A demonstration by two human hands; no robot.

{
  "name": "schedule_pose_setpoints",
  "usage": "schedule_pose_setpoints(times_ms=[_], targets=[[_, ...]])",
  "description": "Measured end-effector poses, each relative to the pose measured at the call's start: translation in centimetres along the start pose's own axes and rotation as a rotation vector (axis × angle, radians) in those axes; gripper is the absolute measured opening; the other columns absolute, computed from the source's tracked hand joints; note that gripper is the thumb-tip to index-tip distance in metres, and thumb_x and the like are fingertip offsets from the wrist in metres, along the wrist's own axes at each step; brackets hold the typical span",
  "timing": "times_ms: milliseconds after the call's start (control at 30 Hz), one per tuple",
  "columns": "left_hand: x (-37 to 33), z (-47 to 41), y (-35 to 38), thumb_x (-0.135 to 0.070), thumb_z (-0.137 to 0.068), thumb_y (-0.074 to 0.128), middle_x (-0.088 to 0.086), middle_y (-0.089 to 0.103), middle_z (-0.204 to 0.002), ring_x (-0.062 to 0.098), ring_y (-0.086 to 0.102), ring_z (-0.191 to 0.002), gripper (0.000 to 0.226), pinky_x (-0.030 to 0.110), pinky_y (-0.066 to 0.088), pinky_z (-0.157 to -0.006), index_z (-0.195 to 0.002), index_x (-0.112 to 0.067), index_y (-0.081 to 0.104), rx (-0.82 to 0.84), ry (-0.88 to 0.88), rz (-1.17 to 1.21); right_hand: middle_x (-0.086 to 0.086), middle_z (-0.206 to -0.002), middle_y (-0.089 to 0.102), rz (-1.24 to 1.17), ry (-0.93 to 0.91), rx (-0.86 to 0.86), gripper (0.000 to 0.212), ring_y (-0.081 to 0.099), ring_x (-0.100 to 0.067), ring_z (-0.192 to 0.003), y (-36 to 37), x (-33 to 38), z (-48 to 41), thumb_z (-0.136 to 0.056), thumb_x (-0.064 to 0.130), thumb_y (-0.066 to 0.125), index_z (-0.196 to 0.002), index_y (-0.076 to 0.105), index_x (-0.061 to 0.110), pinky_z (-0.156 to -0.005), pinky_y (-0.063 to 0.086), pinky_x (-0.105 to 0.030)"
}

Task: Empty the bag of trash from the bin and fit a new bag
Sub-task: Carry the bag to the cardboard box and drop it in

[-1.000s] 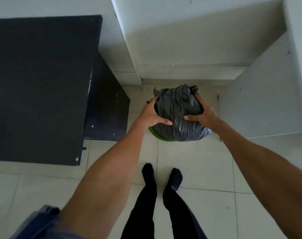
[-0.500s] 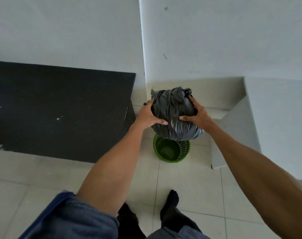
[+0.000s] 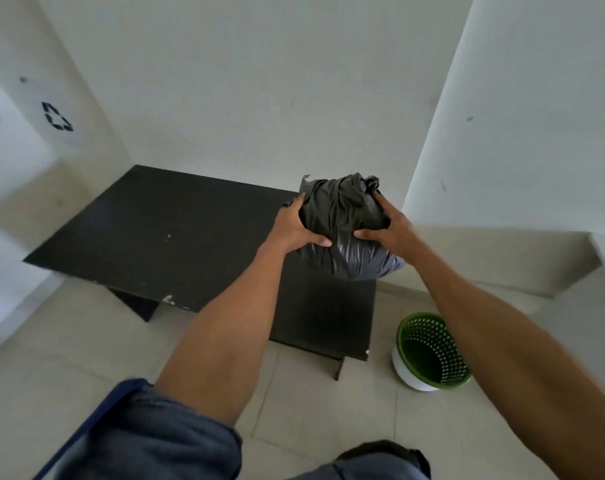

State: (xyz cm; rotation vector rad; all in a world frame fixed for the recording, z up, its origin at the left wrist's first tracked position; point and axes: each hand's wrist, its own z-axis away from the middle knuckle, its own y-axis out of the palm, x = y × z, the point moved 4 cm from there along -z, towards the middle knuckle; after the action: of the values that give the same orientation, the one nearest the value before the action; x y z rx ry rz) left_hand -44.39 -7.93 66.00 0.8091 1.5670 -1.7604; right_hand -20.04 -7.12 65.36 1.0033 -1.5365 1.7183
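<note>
I have swung the black trash bag (image 3: pixel 342 230) left. Half a second ago it hung right over the green bin (image 3: pixel 432 344), and now it is up in the air above the right end of the dark counter (image 3: pixel 162 230). My left hand (image 3: pixel 294 226) grips the bag's left side, thumb across the front. My right hand (image 3: pixel 387 230) grips the right side the same way. The bin stands on the tiled floor (image 3: pixel 86 341) just beside the counter, its perforated inside showing.
</note>
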Motion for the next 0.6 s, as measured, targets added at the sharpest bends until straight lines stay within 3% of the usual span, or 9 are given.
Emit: schedule_pose_setpoints(times_ms=[167, 400, 600], targets=[[10.6, 3.7, -14.9, -0.050, -0.042, 0.095, 0.009, 0.028, -0.158, 0.032, 0.026, -0.145, 0.140, 0.054, 0.032, -0.114, -0.156, -0.025, 0.018, -0.115, -0.081, 0.019, -0.005, -0.148, 0.045, 0.054, -0.111, 0.139, 0.107, 0.044, -0.029, -0.134, 14.6, 11.7, -2.7, -0.065, 0.043, 0.087, -0.151, 0.023, 0.044, -0.111, 0.038, -0.047], [26.5, 5.4, -35.1, -0.060, -0.031, 0.091, 0.005, 0.041, -0.151, 0.031, 0.034, -0.141, 0.145, 0.055, 0.035, -0.112, -0.154, -0.026, 0.023, -0.334, -0.161, -0.023, -0.007, -0.146, 0.046, 0.058, -0.277, 0.331, 0.108, 0.047, -0.029, -0.131, 36.3, 26.4, -9.8, -0.064, 0.039, 0.089, -0.152, 0.025, 0.040, -0.110, 0.041, -0.047], [37.5, 3.9, -53.6, -0.047, -0.040, 0.095, 0.004, 0.050, -0.144, 0.031, 0.040, -0.137, 0.126, 0.049, 0.034, -0.113, -0.148, -0.024, 0.035, -0.473, -0.164, -0.118, -0.006, -0.148, 0.045, 0.031, -0.371, 0.372, 0.109, 0.045, -0.028, -0.134, 54.6, 38.6, -17.6, -0.064, 0.039, 0.089, -0.152, 0.026, 0.035, -0.112, 0.038, -0.045]])
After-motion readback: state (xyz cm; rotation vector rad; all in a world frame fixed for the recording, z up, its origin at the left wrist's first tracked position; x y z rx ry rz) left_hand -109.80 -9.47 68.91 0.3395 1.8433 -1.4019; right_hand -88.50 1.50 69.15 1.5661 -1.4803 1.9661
